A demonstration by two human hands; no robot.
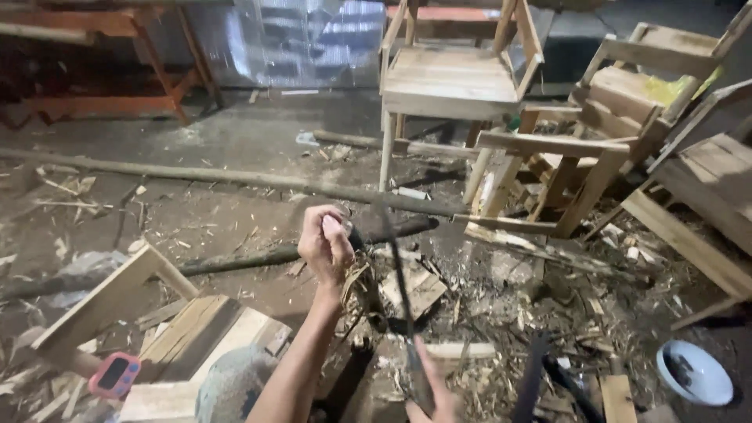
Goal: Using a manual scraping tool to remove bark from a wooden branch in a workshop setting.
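L hand [325,244] is raised w/ the forearm running up from the bottom edge, fingers curled shut in a fist round the dark handle end of a long thin blade [395,270]. Blade runs down from the fist toward the R hand [432,395], which sits at the bottom edge, only partly in view; fingers look pressed against the blade's lower end, but can't tell for sure if they wrap it. Some dry fibre strands [359,286] hang just below the L fist, beside the blade.

Below and between the hands: a short pale wood block [419,288] on the dirt floor, lots of chips and shavings round it. Left of the L forearm: a slatted wooden frame [188,333] lying flat, w/ a small pink timer [114,374] near its corner. Beyond the L fist: a long dark pole [235,178] across the floor. Farther off, above the hands: an unfinished wooden chair [450,78], more chair frames stacked to the R side. Right of the R hand, well apart: a white bowl [693,372].
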